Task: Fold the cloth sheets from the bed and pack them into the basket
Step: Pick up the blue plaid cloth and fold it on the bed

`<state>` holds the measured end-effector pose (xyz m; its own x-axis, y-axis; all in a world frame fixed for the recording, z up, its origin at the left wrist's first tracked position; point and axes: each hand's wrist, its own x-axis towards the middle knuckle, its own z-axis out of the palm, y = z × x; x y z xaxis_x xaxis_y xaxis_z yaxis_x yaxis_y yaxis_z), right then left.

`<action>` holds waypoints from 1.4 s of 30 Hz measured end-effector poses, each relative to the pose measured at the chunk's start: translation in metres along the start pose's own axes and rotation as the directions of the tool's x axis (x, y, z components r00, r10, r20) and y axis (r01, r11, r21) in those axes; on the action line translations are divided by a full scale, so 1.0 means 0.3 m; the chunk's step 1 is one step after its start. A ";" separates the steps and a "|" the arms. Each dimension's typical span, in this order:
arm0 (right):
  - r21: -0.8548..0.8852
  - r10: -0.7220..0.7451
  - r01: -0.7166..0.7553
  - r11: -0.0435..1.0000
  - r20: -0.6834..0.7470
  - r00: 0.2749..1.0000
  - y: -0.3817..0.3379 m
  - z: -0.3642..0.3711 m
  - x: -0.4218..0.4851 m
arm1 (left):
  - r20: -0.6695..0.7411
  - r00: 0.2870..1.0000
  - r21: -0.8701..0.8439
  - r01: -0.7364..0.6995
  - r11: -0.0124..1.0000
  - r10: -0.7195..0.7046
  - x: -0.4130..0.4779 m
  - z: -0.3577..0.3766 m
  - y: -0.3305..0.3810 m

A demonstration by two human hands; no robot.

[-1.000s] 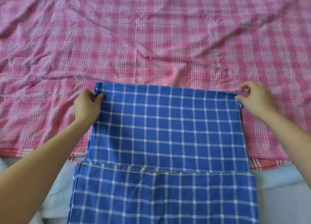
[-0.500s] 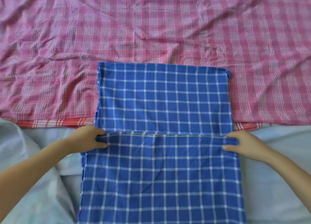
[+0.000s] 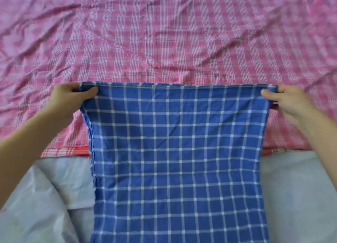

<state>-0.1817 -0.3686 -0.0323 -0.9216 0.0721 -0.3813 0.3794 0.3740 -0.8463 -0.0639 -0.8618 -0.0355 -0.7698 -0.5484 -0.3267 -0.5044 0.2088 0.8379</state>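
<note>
Two hands were on the blue checked cloth (image 3: 178, 151), one per far corner. Left hand (image 3: 71, 98) at about 9 o'clock was clamped on the left corner, thumb on top and fingers curled underneath. Right hand (image 3: 288, 102) at about 3 o'clock was pinched on the right corner the same way. Holding both corners kept the far edge taut and straight across, which is presumably why the grips sat at the very ends instead of mid-edge.

Far edge showed more than one layer stacked, with a yellowish stitched hem visible along it, so I'd judge this was a fold in hand, edges being lined up before laying flat. Cloth ran from centre frame down to 6 o'clock and out of view, so total length can't be told.

Underneath, from 12 o'clock across the whole upper half, lay the pink plaid sheet (image 3: 164, 42), spread and wrinkled, not folded yet. Pale grey bedding (image 3: 45, 197) showed at 7 and 5 o'clock either side of the blue cloth. Basket wasn't in view.

Judgement: early in the task; at least one sheet remained.
</note>
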 end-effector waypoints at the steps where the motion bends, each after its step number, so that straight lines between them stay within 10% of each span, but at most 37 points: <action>1: -0.042 0.014 -0.015 0.999 -0.033 0.999 0.007 0.037 0.064 | -0.040 0.999 0.016 0.008 1.000 -0.007 0.054 0.035 -0.002; 9: -0.701 -0.064 -0.037 0.713 -0.118 0.991 0.187 0.188 0.210 | -0.188 0.980 0.420 0.145 0.896 -0.070 0.143 0.202 -0.180; 14: -0.610 -0.082 -0.023 0.792 -0.142 0.986 0.330 0.168 -0.174 | -0.209 0.967 0.422 0.222 0.879 -0.144 -0.182 0.164 -0.314; 23: -0.352 0.528 -0.513 0.783 -0.059 0.847 0.745 0.072 -0.882 | -0.152 0.777 0.500 0.594 0.630 -0.611 -0.795 0.065 -0.594; 28: -0.234 0.627 -0.624 0.746 -0.071 0.776 0.683 0.001 -0.970 | 0.068 0.614 0.217 0.760 0.612 -0.787 -0.930 0.015 -0.597; 36: 0.072 0.637 -0.635 0.769 -0.167 0.752 0.447 -0.084 -0.785 | -0.128 0.863 -0.043 0.488 0.872 -0.489 -0.802 -0.047 -0.357; 42: 0.265 0.636 -0.601 0.754 -0.071 0.768 0.185 -0.023 -0.453 | 0.131 0.797 -0.515 0.563 0.647 -0.590 -0.463 0.008 -0.165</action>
<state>-0.0359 -0.3512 -0.0247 -0.4721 0.3586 -0.8053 0.8614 -0.0062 -0.5078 0.0671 -0.7940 -0.0326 -0.3671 -0.4543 -0.8117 -0.5581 -0.5906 0.5829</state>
